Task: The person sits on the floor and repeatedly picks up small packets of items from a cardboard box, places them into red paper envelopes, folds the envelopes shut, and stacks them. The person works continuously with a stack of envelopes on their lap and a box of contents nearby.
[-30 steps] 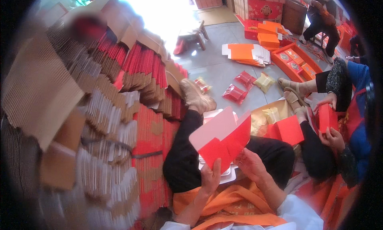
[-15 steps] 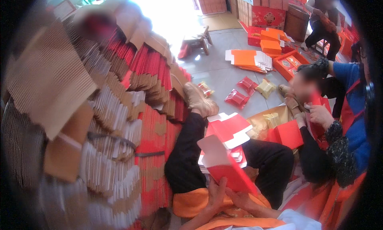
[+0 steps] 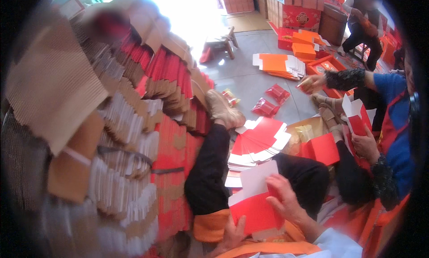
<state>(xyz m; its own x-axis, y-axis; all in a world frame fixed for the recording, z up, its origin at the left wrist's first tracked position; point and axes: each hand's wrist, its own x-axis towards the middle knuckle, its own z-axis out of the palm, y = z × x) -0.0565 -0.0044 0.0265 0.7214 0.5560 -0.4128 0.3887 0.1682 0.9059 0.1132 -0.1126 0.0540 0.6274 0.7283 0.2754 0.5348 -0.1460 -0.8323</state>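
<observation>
A red carton (image 3: 257, 213) with a raised white flap (image 3: 259, 177) sits low over my lap. My left hand (image 3: 234, 231) grips its lower left side, thumb on the red face. At the carton's right side is my right hand (image 3: 286, 197), its fingers apart and touching the edge by the white flap. Just beyond, between my legs, lies a fanned stack of flat red-and-white cartons (image 3: 259, 141). A folded red box (image 3: 320, 150) rests to the right, past my knee.
Bundled cardboard sheets (image 3: 170, 168) are piled high on the left. At right a co-worker holds a red box (image 3: 359, 121) with white flaps raised and reaches toward the floor. Red packets (image 3: 270, 101), orange flat cartons (image 3: 280, 65) and a wooden stool (image 3: 223, 42) stand or lie farther off.
My carton has turned, its white flap now up, and my right hand has risen to its right side. The fanned stack now shows. A gold packet has left the floor where the co-worker reaches.
</observation>
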